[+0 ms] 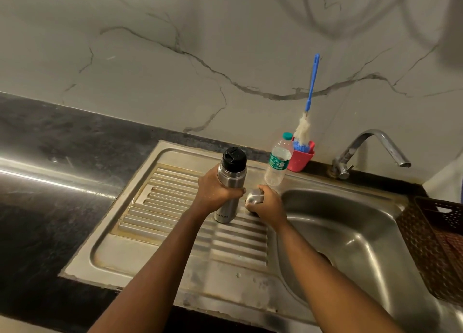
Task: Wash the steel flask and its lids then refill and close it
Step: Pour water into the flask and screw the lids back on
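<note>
One upright flask (231, 178), lid (234, 158) up, in left hand (216, 190); right hand (268, 206) holds cap (253, 199).

One view, head-worn, wide-angle. Position: above the front edge of the counter (50, 220). Facing: forward and down onto drainboard (162, 207) and sink (350, 220), marble wall (150, 57) behind. Range: near; left hand (215, 190) and right hand (266, 205) mid-frame.

The wall (175, 64) is pale stone with thin dark lines across it. Under it sits a black counter (45, 227) with a bright streak of light (50, 180). A steel sink (350, 215) is set in it, with a bent tap (373, 133) behind.
</note>
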